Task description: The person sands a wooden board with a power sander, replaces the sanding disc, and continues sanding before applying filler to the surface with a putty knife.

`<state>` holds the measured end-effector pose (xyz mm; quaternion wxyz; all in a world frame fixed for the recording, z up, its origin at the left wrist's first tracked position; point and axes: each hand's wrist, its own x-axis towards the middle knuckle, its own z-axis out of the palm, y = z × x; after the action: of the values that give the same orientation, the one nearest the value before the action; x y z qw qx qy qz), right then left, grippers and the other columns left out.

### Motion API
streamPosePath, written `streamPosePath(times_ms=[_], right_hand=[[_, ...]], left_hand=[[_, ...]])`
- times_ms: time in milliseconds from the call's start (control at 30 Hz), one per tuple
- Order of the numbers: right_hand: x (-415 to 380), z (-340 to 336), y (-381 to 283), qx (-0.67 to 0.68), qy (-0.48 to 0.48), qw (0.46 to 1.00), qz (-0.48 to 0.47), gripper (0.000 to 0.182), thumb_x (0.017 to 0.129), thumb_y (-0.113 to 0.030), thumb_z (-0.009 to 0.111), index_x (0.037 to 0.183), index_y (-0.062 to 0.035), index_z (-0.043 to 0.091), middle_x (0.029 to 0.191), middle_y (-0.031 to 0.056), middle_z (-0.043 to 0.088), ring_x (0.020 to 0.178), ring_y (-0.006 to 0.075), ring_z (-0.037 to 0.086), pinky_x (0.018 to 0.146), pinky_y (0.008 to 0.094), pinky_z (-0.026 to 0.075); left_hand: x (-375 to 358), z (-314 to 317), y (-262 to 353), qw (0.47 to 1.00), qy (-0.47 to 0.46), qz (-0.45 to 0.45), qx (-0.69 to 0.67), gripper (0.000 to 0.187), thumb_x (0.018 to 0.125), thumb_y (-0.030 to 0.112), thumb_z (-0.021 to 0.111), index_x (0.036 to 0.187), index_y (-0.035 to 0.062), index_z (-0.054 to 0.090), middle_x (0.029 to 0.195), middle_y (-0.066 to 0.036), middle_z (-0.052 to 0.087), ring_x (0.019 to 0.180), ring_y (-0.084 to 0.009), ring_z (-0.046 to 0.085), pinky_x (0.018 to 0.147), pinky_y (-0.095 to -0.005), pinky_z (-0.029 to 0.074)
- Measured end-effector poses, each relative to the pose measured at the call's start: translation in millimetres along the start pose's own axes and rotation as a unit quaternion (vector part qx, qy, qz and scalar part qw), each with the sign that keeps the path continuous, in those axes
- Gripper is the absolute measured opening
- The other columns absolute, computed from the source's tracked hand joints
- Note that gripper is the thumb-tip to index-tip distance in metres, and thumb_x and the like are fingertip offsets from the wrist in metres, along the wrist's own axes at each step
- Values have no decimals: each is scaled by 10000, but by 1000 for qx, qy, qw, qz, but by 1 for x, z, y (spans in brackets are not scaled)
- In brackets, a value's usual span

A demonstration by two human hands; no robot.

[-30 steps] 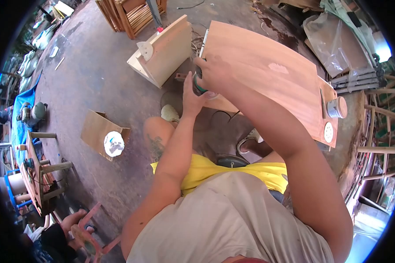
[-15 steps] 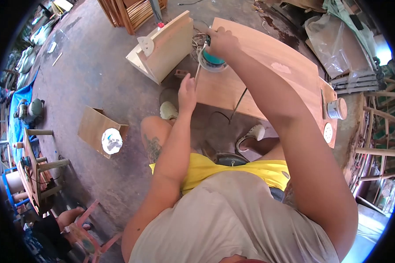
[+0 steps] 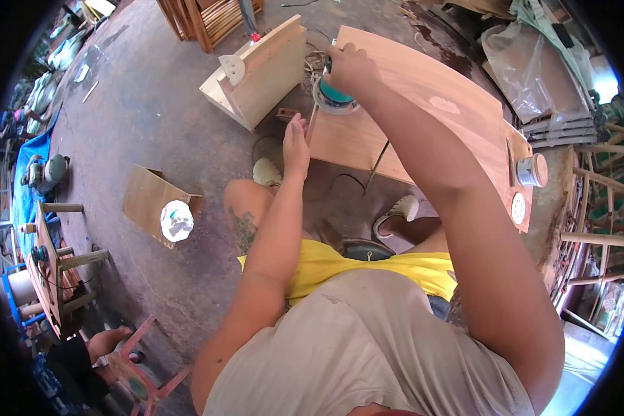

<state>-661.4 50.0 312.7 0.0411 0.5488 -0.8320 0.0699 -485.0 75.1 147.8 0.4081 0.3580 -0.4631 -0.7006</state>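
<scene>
Head view — right hand grips a green, round-rimmed power tool on the reddish-brown, pale-patched wooden panel; left hand — fingers loosely extended — beside its edge.

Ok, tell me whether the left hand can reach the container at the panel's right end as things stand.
Probably not: with the right hand on the green tool, the right arm slants across between the left hand and the container.

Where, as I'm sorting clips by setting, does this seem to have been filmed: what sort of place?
Probably a woodworking or furniture workshop: the right hand holds what looks like a sander at the edge of a wooden panel, and a perforated disc lies nearby.
</scene>
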Motion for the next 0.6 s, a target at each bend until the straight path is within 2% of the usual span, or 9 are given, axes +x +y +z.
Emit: streamPosePath(times_ms=[67, 167, 267, 400, 600], right_hand=[[-18, -4, -11, -1, -52, 998, -31, 476, 892, -308, 649, 1352, -236, 549, 1243, 180, 587, 1160, 387, 587, 908, 510, 520], [-51, -6, -21, -12, -58, 997, -54, 484, 834, -313, 707, 1290, -218, 579, 1170, 156, 596, 1093, 380, 604, 844, 475, 554], [-67, -12, -27, 6, -78, 995, -60, 476, 830, -310, 717, 1281, -232, 584, 1165, 146, 591, 1108, 374, 595, 841, 482, 554], [-49, -6, -27, 50, -52, 995, -62, 452, 847, -293, 696, 1274, -222, 565, 1234, 173, 579, 1151, 391, 586, 891, 530, 518], [8, 5, -18, 15, -46, 999, -15, 515, 866, -310, 652, 1369, -264, 549, 1265, 149, 573, 1187, 360, 584, 947, 475, 524]], left_hand=[[-2, -1, 5, 1000, -6, -8, -7, 756, 1056, 582, 356, 1513, -21, 369, 1476, -228, 462, 1355, -298, 472, 1140, -396, 355], [-5, 1, 13, 999, -13, -23, -37, 772, 1051, 593, 348, 1530, -13, 335, 1511, -223, 412, 1378, -307, 443, 1152, -401, 347], [-6, 8, 24, 997, -14, -28, -65, 783, 1046, 601, 343, 1540, -6, 313, 1535, -216, 374, 1411, -314, 404, 1165, -404, 340], [-5, 10, 16, 998, -15, -14, -67, 778, 1051, 597, 328, 1537, -10, 315, 1541, -223, 365, 1423, -318, 397, 1173, -406, 336], [-3, 6, 7, 1000, 6, 0, -11, 743, 1072, 563, 303, 1526, -23, 341, 1525, -243, 397, 1368, -317, 469, 1151, -399, 354]])
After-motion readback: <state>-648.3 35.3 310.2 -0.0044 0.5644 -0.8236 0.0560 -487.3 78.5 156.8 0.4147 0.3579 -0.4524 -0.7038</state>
